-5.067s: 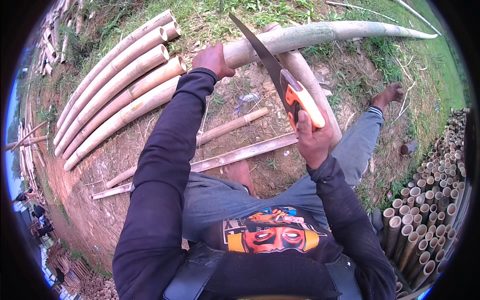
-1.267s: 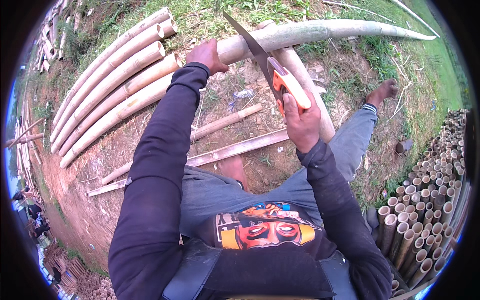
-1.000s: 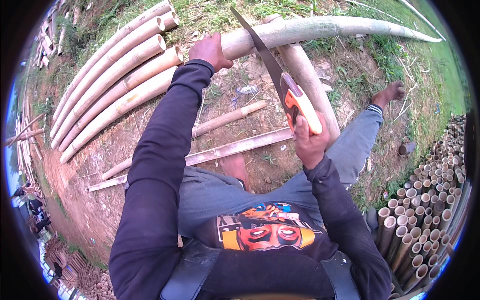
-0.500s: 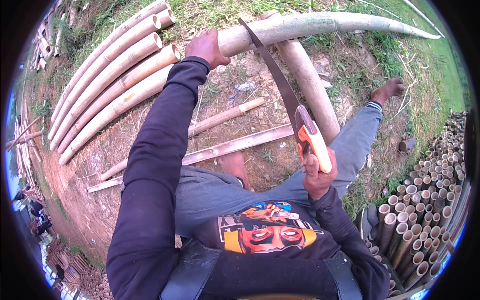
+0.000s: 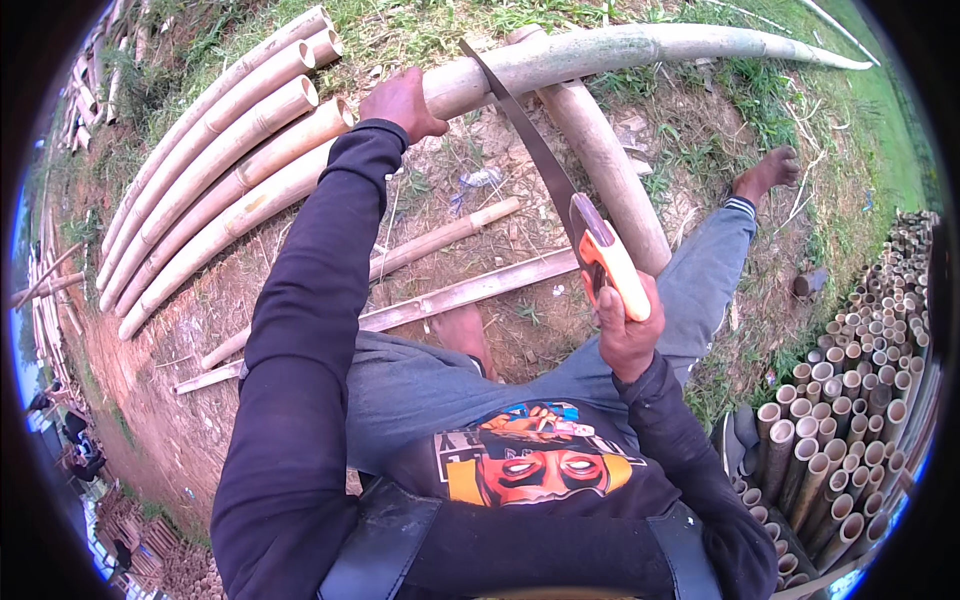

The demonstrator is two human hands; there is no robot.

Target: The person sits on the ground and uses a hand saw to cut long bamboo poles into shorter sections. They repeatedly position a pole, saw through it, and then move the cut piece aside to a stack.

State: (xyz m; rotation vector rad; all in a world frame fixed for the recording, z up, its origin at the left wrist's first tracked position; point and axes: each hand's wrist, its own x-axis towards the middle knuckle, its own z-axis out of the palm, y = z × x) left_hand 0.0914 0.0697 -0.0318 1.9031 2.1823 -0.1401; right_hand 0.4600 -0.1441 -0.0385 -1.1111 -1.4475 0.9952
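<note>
A long, pale bamboo pole [image 5: 600, 56] runs across the far side, resting on another thick bamboo piece [image 5: 608, 165] that lies toward me. My left hand [image 5: 402, 104] is closed around the pole near its left part. My right hand [image 5: 631, 328] grips the orange-and-white handle of a hand saw [image 5: 540, 155]. The dark blade slants up and to the left, its far end lying across the pole a little right of my left hand. Whether the teeth have entered the bamboo cannot be made out.
Several bamboo poles [image 5: 225, 150] lie side by side at the left. Split bamboo strips [image 5: 470, 289] rest on the dirt before me. Many cut bamboo tubes [image 5: 800, 450] stand bundled at the right. My bare feet [image 5: 768, 175] and legs are spread around the work.
My right hand and the saw have shifted slightly up and to the left, with the handle tilting. My left hand keeps its hold on the pole.
</note>
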